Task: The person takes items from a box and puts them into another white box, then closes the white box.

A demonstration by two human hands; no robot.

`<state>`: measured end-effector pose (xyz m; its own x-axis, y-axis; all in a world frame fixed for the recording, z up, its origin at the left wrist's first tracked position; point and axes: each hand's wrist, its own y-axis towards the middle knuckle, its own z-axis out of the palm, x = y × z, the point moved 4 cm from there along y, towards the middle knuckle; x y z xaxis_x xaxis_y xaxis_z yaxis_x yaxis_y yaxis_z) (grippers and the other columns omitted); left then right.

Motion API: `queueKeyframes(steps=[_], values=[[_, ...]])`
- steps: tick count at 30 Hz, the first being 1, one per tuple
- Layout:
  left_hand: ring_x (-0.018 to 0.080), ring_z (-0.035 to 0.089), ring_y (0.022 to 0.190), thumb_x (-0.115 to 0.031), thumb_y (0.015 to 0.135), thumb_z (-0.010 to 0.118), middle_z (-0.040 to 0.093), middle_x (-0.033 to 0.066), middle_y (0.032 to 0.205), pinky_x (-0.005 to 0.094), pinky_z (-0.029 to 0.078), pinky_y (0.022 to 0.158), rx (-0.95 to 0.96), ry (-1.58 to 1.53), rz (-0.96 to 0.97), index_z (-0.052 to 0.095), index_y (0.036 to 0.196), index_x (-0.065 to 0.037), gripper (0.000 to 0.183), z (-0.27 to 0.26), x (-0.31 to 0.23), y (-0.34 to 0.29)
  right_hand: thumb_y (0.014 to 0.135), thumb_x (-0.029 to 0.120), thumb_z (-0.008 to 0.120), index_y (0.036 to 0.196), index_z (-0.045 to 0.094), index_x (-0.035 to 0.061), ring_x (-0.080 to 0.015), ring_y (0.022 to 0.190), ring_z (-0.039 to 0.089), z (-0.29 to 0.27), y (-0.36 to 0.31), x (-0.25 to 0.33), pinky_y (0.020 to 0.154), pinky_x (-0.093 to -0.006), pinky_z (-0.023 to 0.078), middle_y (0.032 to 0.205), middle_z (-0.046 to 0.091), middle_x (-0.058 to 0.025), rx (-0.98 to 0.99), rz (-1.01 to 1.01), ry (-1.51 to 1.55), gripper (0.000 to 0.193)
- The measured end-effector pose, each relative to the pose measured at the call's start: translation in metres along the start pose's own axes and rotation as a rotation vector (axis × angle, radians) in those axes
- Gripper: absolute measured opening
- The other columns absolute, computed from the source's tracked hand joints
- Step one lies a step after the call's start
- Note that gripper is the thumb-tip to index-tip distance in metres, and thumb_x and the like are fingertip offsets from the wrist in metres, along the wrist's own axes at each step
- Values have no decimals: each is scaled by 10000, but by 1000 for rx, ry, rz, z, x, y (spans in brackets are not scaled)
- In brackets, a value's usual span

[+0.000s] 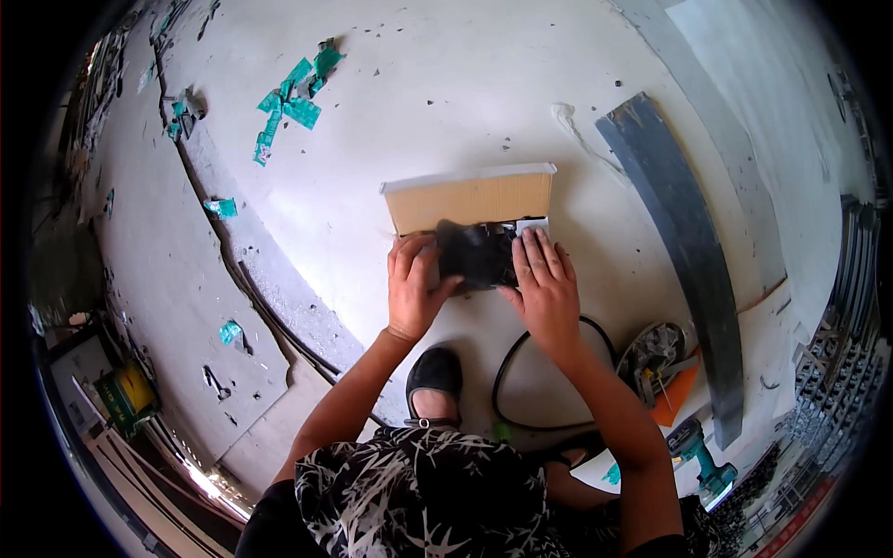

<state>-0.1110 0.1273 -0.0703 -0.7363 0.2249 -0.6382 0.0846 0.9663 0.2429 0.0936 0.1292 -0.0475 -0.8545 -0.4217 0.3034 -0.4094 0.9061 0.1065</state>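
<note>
Pale floor (437,102), scattered with dark chips; green torn wrapping (299,110) lies toward its far left corner. Cardboard box (479,197) on the middle of the floor, lid raised along the far edge, brown corrugated inner face showing. Inside: black contents (473,253), motion-blurred; kind not determinable.

Left hand (411,286): at the box's left edge, fingers bent, thumb extended toward the near edge beside the black contents. Cannot tell whether it grasps or merely rests there. Right hand (547,290): released, fingers straight and laid over the box's right edge near the far right corner, thumb apart, pointing inward. White piece (532,224) shows just beyond those fingertips.

Surroundings: black cable (498,381) loops on the floor near the right forearm; a dark shoe (435,372) stands just off the box's near edge. Long grey strip (679,223) runs down the floor's right side. Teal power drill (709,472) toward the near right corner; metal bars (833,372) stacked along the right edge.
</note>
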Motion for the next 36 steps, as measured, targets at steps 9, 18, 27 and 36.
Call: queueKeyframes(steps=[9, 18, 27, 36], values=[[392, 455, 1220, -193, 697, 809, 518, 160, 1281, 489, 357, 1055, -44, -10, 20, 531, 1227, -19, 624, -8, -3, 15, 809, 338, 681, 1349, 479, 6, -297, 1322, 425, 7, 18, -5, 1071, -476, 345, 1414, 465, -153, -25, -10, -57, 665], [302, 347, 1384, -448, 844, 627, 418, 143, 1459, 467, 233, 1151, 288, 242, 215, 444, 1403, -64, 702, 9, -19, 29, 795, 44, 660, 1292, 540, 20, -335, 1116, 570, -1, 6, -38, 929, -403, 476, 1226, 594, -173, -293, 349, 451, 512], [289, 373, 1373, -378, 822, 673, 458, 130, 1432, 477, 248, 1142, 306, 260, 270, 512, 1354, -90, 627, 11, -19, 29, 812, 105, 639, 1290, 563, 44, -266, 1248, 498, 3, 27, -15, 1028, -393, 391, 1343, 547, -115, -138, 62, 89, 488], [282, 376, 1369, -298, 827, 679, 443, 106, 1445, 459, 252, 1143, 316, 190, 316, 527, 1337, -96, 570, 20, -34, 36, 756, 262, 724, 1285, 559, 73, -229, 1317, 432, -9, 14, -9, 1099, -425, 327, 1354, 529, -80, -14, -157, -5, 586]])
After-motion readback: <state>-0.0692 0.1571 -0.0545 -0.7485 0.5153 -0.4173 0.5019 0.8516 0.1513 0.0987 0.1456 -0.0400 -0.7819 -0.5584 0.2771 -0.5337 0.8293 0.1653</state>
